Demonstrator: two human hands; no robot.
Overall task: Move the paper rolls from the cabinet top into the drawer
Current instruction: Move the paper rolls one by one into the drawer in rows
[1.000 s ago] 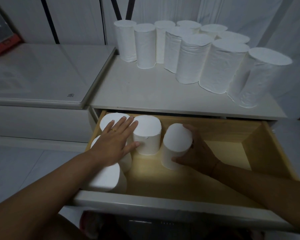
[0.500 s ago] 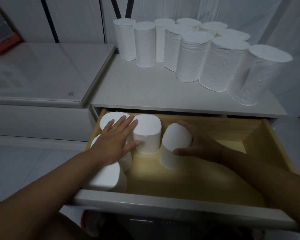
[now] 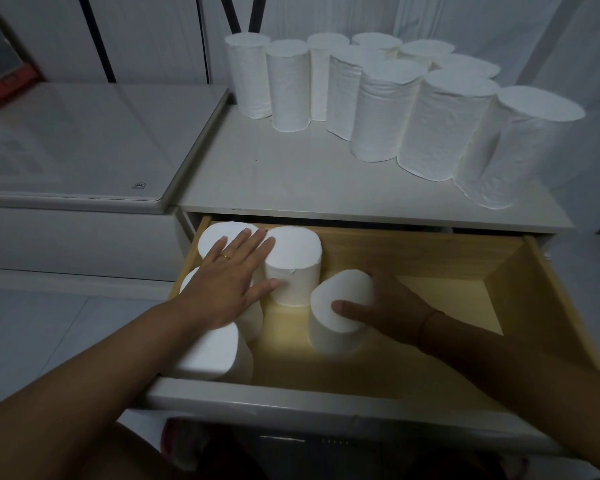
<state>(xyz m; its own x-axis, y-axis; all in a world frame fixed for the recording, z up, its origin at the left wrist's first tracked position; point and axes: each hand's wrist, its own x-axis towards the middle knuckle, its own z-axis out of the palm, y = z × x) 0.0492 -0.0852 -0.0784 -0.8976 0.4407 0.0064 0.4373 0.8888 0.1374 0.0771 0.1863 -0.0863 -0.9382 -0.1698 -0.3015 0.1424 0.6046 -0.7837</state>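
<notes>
In the open drawer (image 3: 520, 271), lower centre, the left grip (image 3: 226, 289) lies flat, fingers straight, atop upright paper rolls (image 3: 295, 251); the right grip (image 3: 395, 306) is clamped round a tilted roll (image 3: 340, 289).

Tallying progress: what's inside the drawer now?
Five paper rolls show in the drawer; the right hand grips one, the left hand rests flat on others. Its rear under the cabinet top is hidden.
</notes>
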